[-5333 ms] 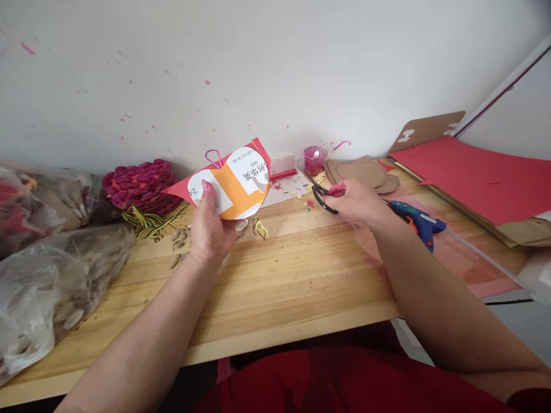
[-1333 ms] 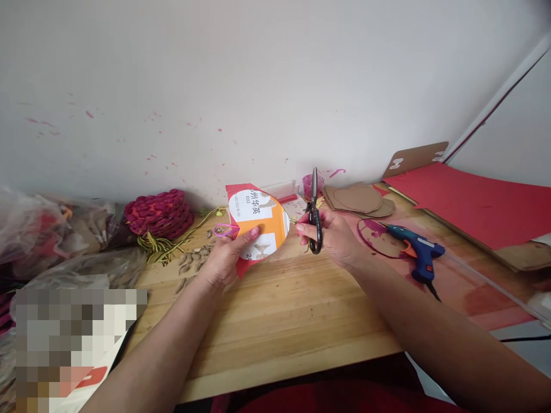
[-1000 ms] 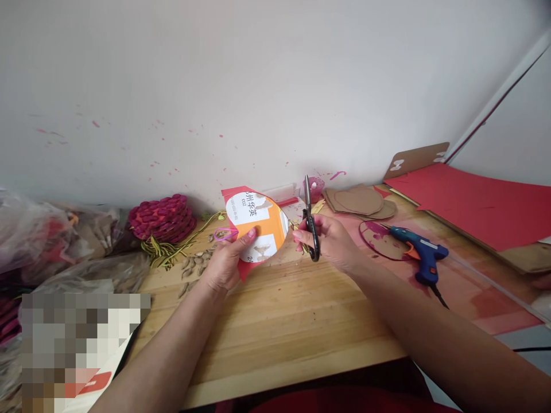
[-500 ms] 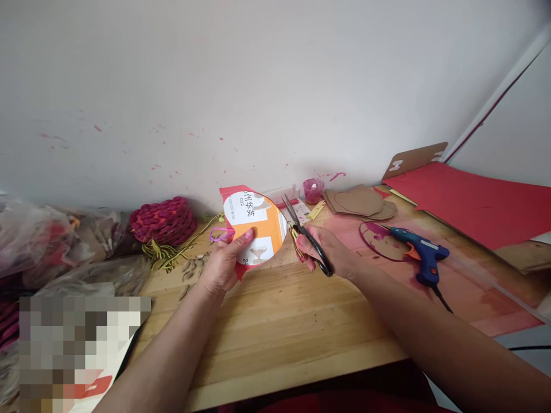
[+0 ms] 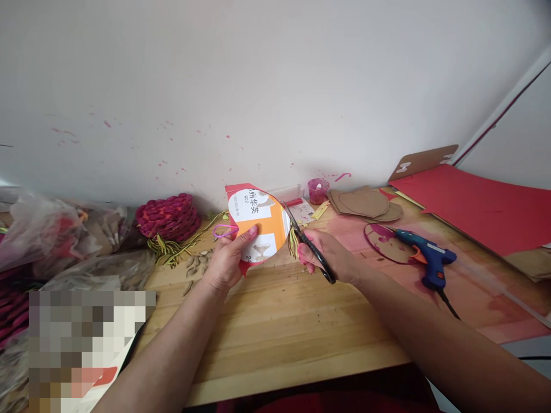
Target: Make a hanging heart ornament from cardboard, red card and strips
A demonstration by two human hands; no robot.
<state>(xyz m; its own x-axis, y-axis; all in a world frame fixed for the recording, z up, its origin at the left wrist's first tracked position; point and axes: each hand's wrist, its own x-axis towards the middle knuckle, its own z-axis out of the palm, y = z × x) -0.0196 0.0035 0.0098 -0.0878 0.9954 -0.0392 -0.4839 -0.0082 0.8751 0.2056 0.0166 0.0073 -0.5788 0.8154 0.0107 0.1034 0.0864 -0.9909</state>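
My left hand (image 5: 230, 255) pinches a rounded printed card piece (image 5: 253, 213), white and orange with dark lettering, thumb on its face. Red paper (image 5: 236, 188) sticks out behind the card at the upper left and at the bottom. A purple loop (image 5: 224, 230) pokes out beside my left fingers. My right hand (image 5: 325, 252) is wrapped round black-handled scissors (image 5: 316, 252), whose blades lie at the card's right edge. Yellow-green cords with dark lines (image 5: 293, 241) hang between the card and my right fingers; where they attach is hidden.
Maroon braided bundles (image 5: 167, 217) and plastic bags (image 5: 64, 229) lie left, near peanut-like pods (image 5: 197, 264). A blue glue gun (image 5: 430, 258) rests at right, by brown cardboard shapes (image 5: 364, 202), a pink-stained cup (image 5: 317, 191) and red sheets (image 5: 477, 201). A wall stands behind the table.
The scissors' blades have come closer together and moved against the card's right edge. The whole view has shifted slightly, and my left hand keeps its hold on the card.
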